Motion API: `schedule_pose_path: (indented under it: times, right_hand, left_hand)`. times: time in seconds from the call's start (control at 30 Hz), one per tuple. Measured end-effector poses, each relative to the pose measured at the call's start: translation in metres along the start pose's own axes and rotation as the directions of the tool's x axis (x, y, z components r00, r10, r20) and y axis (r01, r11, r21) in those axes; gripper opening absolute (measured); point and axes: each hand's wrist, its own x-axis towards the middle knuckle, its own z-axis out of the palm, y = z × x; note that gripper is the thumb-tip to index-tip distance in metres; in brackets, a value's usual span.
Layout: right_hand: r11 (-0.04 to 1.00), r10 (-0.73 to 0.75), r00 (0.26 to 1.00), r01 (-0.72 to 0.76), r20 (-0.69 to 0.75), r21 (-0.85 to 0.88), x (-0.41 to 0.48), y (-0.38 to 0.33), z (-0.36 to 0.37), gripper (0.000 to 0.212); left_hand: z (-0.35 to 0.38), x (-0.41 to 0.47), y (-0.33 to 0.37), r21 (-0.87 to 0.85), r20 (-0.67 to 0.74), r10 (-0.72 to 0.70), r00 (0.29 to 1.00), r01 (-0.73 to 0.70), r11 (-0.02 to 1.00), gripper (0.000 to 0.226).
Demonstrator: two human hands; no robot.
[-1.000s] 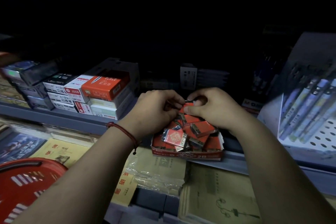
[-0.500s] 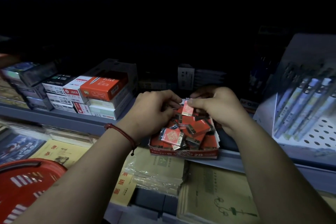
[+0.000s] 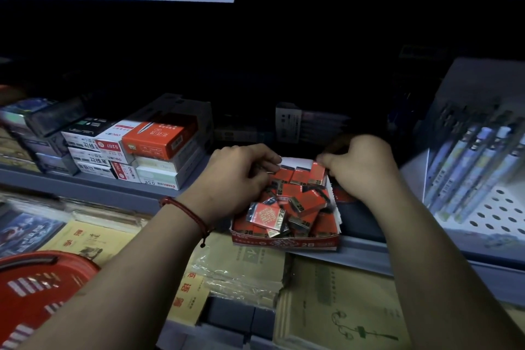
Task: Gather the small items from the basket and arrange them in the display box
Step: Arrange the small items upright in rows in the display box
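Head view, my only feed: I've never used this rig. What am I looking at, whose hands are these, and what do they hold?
No robot here: a camera on a person's head looks forward and down at their two bare hands. On a shelf stands an open red box of small red packs, mostly jumbled. The right hand pinches one upright pack at the box's back right corner. The left hand curls its fingers at the back left; whether they grip anything I cannot tell. A red basket shows bottom left, stacked boxes left of the hands, pens at right.
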Motion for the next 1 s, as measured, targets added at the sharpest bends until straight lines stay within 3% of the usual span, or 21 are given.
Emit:
schedule_pose_path:
  times: [0.23,0.33,0.47,0.57,0.77,0.9,1.0]
  right_hand:
    - [0.999,-0.046,0.999,0.046,0.009,0.017,-0.001,-0.002,0.011,0.014]
    - [0.997,-0.058,0.998,0.059,0.017,-0.05,0.0,0.0,0.013,0.011]
    - [0.971,-0.13,0.988,0.144,0.086,-0.193,0.0,-0.001,0.01,0.008]
    - [0.937,-0.175,0.964,0.225,0.199,-0.269,0.0,-0.001,0.009,0.013]
    - [0.971,-0.146,0.918,0.205,0.369,-0.125,0.006,0.003,0.001,0.011]
    - [0.994,-0.106,0.945,0.094,0.31,0.052,0.006,0.007,0.011,0.014]
    - [0.993,-0.111,0.962,0.097,0.25,0.07,0.004,0.011,0.015,0.013]
  left_hand:
    - [-0.001,-0.002,0.0,0.083,-0.036,0.035,0.999,-0.032,0.996,0.024]
    - [-0.004,-0.002,0.002,0.203,-0.073,0.049,0.996,-0.034,0.979,0.022]
    - [-0.006,-0.004,0.006,0.371,-0.1,-0.037,0.994,0.071,0.926,0.027]
    - [-0.006,-0.004,0.006,0.346,-0.076,-0.121,0.99,0.14,0.928,0.026]
    - [-0.006,-0.005,0.005,0.244,-0.043,-0.144,0.989,0.15,0.958,0.021]
    - [-0.005,-0.005,0.004,0.16,-0.025,-0.137,0.99,0.139,0.977,0.019]
    - [-0.003,-0.003,0.003,0.144,-0.02,-0.124,0.992,0.126,0.981,0.02]
